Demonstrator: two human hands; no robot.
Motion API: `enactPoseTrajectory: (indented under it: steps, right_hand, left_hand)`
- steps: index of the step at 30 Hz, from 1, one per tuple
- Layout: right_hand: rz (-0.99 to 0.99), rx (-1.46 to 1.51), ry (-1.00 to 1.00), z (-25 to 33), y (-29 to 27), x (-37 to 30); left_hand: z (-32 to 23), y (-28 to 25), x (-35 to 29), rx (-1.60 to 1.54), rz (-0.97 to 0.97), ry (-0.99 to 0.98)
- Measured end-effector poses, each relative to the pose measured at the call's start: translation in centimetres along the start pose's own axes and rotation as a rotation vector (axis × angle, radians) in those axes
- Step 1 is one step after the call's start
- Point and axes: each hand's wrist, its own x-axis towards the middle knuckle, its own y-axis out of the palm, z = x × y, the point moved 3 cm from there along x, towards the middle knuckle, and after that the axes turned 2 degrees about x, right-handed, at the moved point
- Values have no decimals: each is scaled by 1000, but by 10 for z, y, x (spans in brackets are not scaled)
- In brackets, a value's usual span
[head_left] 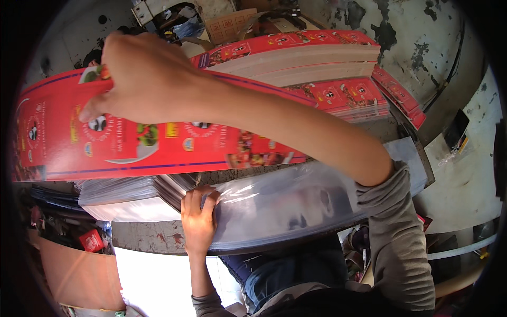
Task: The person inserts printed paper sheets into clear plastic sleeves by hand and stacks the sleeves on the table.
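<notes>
A long red printed sheet (58, 137) with small pictures and a purple border line stretches across the left half of the view. My right hand (140, 79) reaches over from the right and grips it near its upper edge, thumb on the printed face. Below lies a long stack of clear plastic sheets (280, 206), shiny on top. My left hand (199, 219) is at the left end of this stack, fingers bent and closed over its edge. To its left sits another stack of plastic sheets (121, 201), partly covered by the red sheet.
Behind my right arm are tall stacks of red printed sheets (296, 59) on the dark worktable (145, 235). More red sheets (400, 98) slant off at the right. Cardboard boxes (229, 26) stand at the back. A small red box (91, 240) lies among clutter at lower left.
</notes>
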Motion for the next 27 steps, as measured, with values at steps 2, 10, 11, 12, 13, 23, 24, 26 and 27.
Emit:
enactPoseTrajectory:
  steps: [2,10,11,12,13,23,24,26,27]
  right_hand:
    - [-23,94,6,5,27,13]
    - [-2,77,43,-6,55,1]
    - [-64,24,-10,-7,47,4]
    - [-127,-29,-63,-7,39,7]
    - [-129,0,-18,-4,35,12]
    - [2,-71,91,-22,49,-34]
    - [33,-119,93,-30,44,-47]
    - [204,-161,240,-37,19,-74]
    - [186,-152,273,-46,7,-92]
  left_hand:
    - [5,1,-5,28,-2,-27]
    - [7,-4,-5,42,-68,-26]
    - [5,-4,-3,32,-59,-17]
    - [3,-4,-2,21,-49,-8]
    - [5,-4,-3,19,-51,-14]
    - [4,-3,-5,-51,-141,-185]
    - [6,-2,-4,-106,-179,-227]
    - [11,-7,-9,-91,-223,-275]
    - [16,-6,-11,-108,-258,-339]
